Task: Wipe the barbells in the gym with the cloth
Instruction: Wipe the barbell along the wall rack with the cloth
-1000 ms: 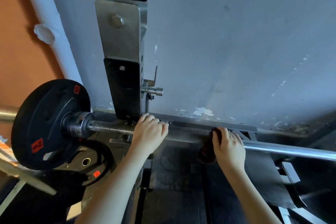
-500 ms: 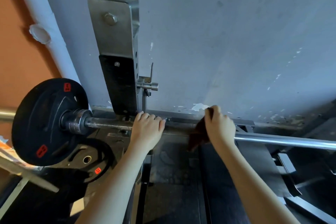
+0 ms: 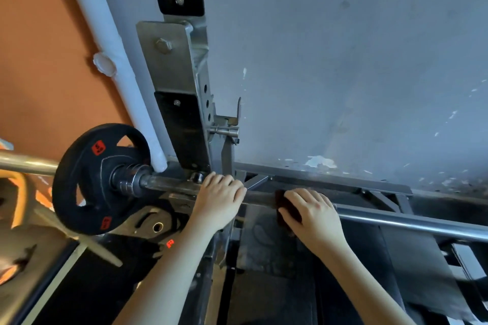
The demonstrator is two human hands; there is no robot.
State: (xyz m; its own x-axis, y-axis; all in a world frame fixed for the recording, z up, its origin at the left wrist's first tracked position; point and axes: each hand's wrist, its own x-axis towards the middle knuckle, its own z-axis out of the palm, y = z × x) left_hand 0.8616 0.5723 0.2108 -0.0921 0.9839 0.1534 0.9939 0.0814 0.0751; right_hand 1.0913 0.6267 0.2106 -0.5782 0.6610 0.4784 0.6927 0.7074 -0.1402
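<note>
A grey wall (image 3: 343, 60) fills the view from 12 to 3 o'clock. A steel rack upright (image 3: 174, 74) stands against it at 11 o'clock. The barbell (image 3: 409, 221) runs from 9 o'clock across the centre to 4 o'clock. It carries a black weight plate (image 3: 97, 179) at 9 o'clock. The plate's red labels (image 3: 98, 148) are too blurred to read. Just below centre, the left hand (image 3: 219, 203) grips the bar beside the upright, its fingers curled over the top. At its 3 o'clock and slightly apart from it, the right hand (image 3: 314, 216) curls its fingers over the bar, holding a dark red cloth (image 3: 286, 206) against it. The cloth lies under the palm and thumb and shows at the hand's 9 o'clock edge.
</note>
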